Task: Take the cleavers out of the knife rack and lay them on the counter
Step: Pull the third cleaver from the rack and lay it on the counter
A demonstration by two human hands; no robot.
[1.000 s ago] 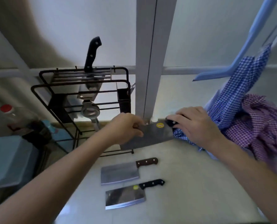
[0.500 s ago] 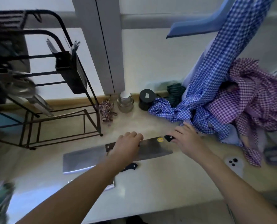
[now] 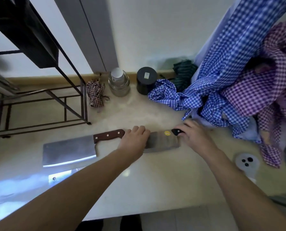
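A cleaver with a yellow sticker and black handle (image 3: 162, 141) lies flat on the pale counter (image 3: 155, 177). My left hand (image 3: 134, 142) rests on the left end of its blade. My right hand (image 3: 193, 136) grips its black handle. Left of it lies a cleaver with a brown riveted handle (image 3: 69, 150). A third cleaver (image 3: 60, 177) shows only a strip of blade below that, under my left forearm. The black wire knife rack (image 3: 44, 95) stands at the upper left, cut off by the frame.
Against the wall stand a glass jar (image 3: 119, 84), a black round container (image 3: 146, 82) and a small checked cloth bundle (image 3: 95, 94). Blue checked cloth (image 3: 214, 87) and purple checked cloth (image 3: 269, 90) hang and pile at the right. A phone (image 3: 246, 161) lies near the counter's right front.
The sticker cleaver came down from in front of the rack to the counter, to the right of the brown-handled one. My view tilted down and right, so the rack slid out of frame.
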